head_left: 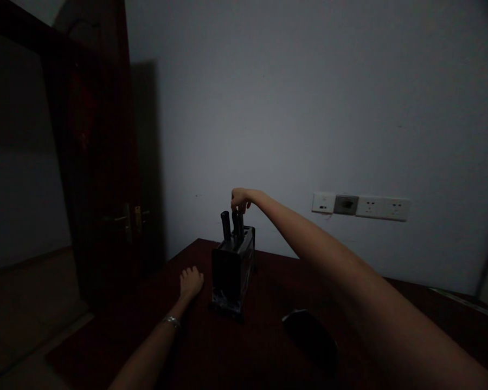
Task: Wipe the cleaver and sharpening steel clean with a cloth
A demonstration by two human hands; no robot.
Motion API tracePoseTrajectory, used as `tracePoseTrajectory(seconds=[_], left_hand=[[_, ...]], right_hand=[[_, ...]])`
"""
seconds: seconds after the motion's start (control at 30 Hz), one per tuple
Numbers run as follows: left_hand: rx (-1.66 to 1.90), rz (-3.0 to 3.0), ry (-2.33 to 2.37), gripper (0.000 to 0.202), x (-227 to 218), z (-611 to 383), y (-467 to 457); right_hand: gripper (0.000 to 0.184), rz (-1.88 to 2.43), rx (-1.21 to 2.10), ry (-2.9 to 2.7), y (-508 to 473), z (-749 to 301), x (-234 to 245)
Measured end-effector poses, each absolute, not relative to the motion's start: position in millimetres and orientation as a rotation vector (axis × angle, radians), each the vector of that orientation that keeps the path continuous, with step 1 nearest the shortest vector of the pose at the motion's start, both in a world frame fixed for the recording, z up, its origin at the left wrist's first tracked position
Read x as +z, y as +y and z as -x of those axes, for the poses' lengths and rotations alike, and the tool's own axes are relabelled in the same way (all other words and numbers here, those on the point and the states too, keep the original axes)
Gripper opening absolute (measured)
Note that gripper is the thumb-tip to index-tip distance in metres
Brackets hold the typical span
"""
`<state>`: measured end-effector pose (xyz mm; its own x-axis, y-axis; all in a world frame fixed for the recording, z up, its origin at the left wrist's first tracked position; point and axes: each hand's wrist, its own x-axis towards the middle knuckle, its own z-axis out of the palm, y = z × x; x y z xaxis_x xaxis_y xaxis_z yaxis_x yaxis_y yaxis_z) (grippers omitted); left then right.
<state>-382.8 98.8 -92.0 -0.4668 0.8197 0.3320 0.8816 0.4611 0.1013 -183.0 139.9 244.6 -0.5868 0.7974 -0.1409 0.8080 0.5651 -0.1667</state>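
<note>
A dark knife block [226,276] stands upright on the table, with several black handles rising from its top. One knife handle [225,225] leans slightly apart on the left. My right hand [241,199] reaches over from the right, its fingers pointing down and closed at the top of a knife [235,223] in the block; the blade is hidden inside. On the tabletop to the left of the block, my left hand [191,282] lies palm down with its fingers a little apart, touching no object but the table. A bracelet [171,322] circles the left wrist.
A black flat object [311,338] with a pale edge lies on the dark red table [264,346], under my right arm; its kind is unclear. Sockets and switches [360,207] line the wall behind. A dark door [101,179] stands at the left.
</note>
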Motion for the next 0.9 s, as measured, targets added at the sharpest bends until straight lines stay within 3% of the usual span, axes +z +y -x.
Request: tracePoseTrajectory(seconds=[0.2, 0.5, 0.9], left_hand=[[-0.387, 1.468, -2.476, 0.036, -92, 382, 98], [-0.385, 1.471, -2.471, 0.035, -91, 382, 98], [-0.378, 1.467, -2.484, 0.036, -90, 381, 97]], right_hand=[[0.033, -1.364, -0.382, 2.759, 136, 180, 262], [0.024, -1.392, -0.298, 2.581, 130, 189, 241], [0.030, -1.369, -0.225, 2.560, 132, 188, 241]])
